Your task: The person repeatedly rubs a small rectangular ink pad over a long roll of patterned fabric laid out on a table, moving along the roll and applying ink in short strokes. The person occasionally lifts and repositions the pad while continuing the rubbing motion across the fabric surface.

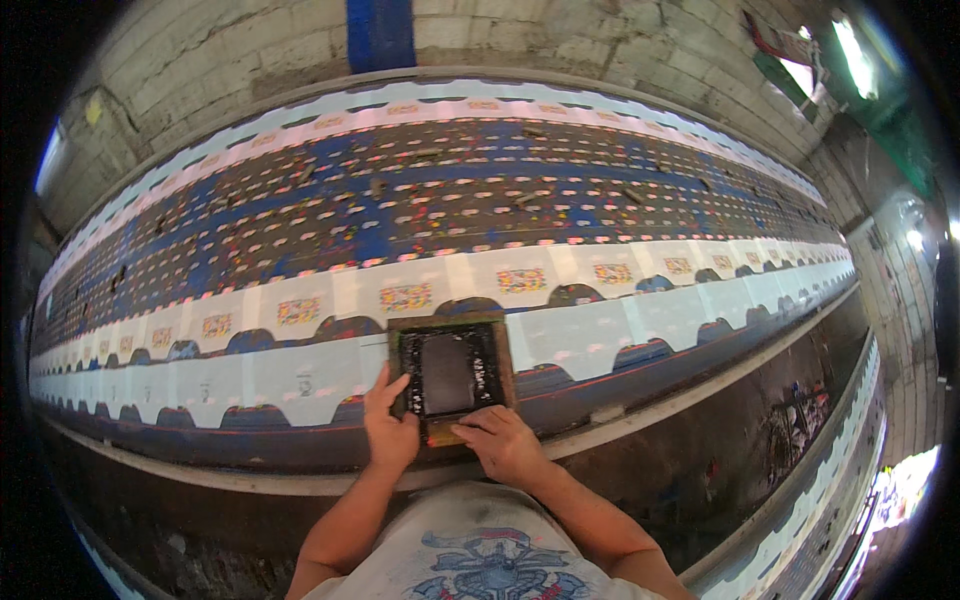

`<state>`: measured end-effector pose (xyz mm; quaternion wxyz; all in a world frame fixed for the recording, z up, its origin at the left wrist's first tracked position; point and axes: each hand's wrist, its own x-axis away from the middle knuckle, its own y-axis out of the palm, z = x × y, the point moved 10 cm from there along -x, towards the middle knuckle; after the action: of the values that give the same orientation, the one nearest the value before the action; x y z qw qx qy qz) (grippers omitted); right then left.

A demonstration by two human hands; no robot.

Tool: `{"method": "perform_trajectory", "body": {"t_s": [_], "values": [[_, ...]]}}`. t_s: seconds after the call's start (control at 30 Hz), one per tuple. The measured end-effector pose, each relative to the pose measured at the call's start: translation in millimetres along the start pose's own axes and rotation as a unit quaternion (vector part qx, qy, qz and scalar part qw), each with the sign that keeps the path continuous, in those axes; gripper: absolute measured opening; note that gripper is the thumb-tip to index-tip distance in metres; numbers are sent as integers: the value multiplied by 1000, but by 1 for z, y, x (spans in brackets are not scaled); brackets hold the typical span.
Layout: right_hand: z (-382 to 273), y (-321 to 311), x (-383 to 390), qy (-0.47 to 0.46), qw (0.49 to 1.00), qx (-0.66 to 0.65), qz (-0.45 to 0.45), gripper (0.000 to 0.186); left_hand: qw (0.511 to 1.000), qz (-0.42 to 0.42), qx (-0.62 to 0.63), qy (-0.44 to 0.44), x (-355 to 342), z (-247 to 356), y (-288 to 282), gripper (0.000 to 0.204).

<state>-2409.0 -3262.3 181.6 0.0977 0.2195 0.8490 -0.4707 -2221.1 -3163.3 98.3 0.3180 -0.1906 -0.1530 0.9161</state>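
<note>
A small wooden screen printing frame [507, 365] lies over the row of pale fabric pieces at the table's near edge, straight in front of me. Black ink smears its mesh around a dark grey rectangle. My left hand [391, 425] grips the frame's left side close to the near corner, thumb and fingers on the wood. At the near side, my right hand [503, 445] has its fingers curled on the edge, right of the middle. Its fingertips are partly hidden. Under and beside the frame run the white cut fabric pieces [580, 335], some with small dark prints to the left.
The long printing table [300, 215] curves across the view, its middle spotted with ink. A row of pieces with colourful rectangular prints [408, 297] lies beyond the frame. A block wall [520, 40] with a blue post [381, 35] stands behind. Another table [800, 515] stands at lower right.
</note>
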Motion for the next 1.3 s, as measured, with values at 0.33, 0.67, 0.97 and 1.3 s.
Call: {"method": "perform_trajectory", "body": {"t_s": [0.33, 0.67, 0.97, 1.3], "values": [[85, -102, 73, 21, 995, -39, 86, 40, 993, 29, 110, 4, 4, 75, 115, 56], [160, -179, 132, 22, 996, -49, 72, 41, 985, -8, 152, -75, 12, 100, 239, 53], [164, -181, 126, -19, 999, -33, 15, 42, 976, -16, 188, -110, 15, 93, 251, 51], [166, -164, 89, -70, 970, 77, -218, 53, 988, -14, 133, -78, 17, 93, 258, 53]]}}
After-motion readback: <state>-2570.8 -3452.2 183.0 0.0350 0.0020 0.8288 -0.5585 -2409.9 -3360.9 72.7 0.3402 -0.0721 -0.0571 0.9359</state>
